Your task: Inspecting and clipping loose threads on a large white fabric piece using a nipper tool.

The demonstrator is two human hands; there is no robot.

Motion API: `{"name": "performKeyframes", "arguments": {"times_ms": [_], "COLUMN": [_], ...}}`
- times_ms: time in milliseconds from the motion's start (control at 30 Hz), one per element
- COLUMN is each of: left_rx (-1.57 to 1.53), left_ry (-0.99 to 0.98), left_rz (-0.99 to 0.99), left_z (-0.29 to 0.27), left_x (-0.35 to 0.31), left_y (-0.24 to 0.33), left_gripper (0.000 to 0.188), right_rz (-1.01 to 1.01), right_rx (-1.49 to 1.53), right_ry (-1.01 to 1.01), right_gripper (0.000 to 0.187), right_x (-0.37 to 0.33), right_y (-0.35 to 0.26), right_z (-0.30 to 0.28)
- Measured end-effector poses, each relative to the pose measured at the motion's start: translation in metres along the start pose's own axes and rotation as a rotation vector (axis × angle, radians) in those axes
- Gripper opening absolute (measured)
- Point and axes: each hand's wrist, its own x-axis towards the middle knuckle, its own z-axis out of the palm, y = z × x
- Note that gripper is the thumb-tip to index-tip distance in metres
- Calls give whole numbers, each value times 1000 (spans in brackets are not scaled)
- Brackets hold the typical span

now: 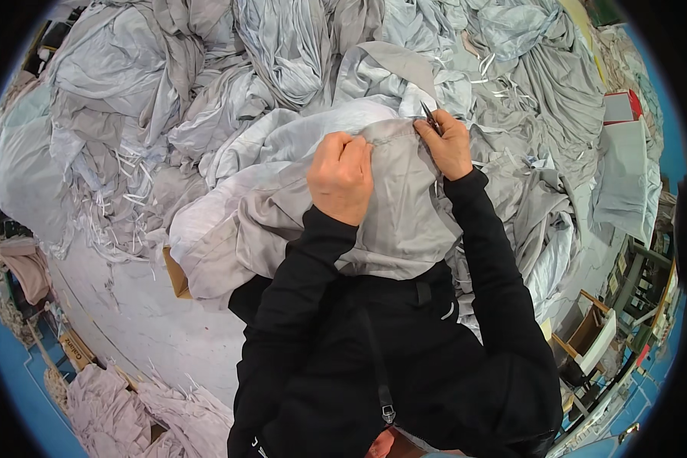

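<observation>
A large piece of grey fabric (404, 202) with a paler underside lies spread before my body, its near part over my lap. My left hand (340, 177) is closed, pinching the seamed edge of this fabric. Farther right, my right hand (449, 145) is closed around dark thread snips (429, 117), whose points stick out past the fingers toward the upper left. The right thumb and fingertips also rest at the fabric's edge. Between the two hands the seam runs roughly straight. My fingers hide the handles of the snips.
Heaped grey and pale blue cloth (122, 69) with loose white ties covers the far side and right. A cardboard piece (177, 273) pokes out beside the fabric at left. A red box (623, 107) stands at far right, above hanging grey cloth (622, 179). Pinkish cloth (111, 408) lies lower left.
</observation>
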Motion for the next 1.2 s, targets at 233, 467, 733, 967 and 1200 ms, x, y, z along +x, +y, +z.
{"name": "performKeyframes", "arguments": {"times_ms": [233,467,733,967,1200], "left_rx": [-371,-662,-155,-1009,-1285], "left_ry": [65,-53,-177,-182,-103], "left_rz": [-288,-691,-308,-896,-970], "left_z": [3,0,2,-18,-25], "left_x": [-14,-8,7,3,-6], "left_y": [-22,-6,-11,-21,-27], "left_gripper": [11,16,19,16,12], "right_rz": [11,23,-22,0,20], "right_rx": [53,26,10,-10,-103], "right_ry": [-8,-17,-37,-31,-49], "right_gripper": [23,23,23,24,22], "right_x": [0,-2,-6,-4,-4], "right_y": [8,11,10,16,15], "right_z": [5,4,8,5,-4]}}
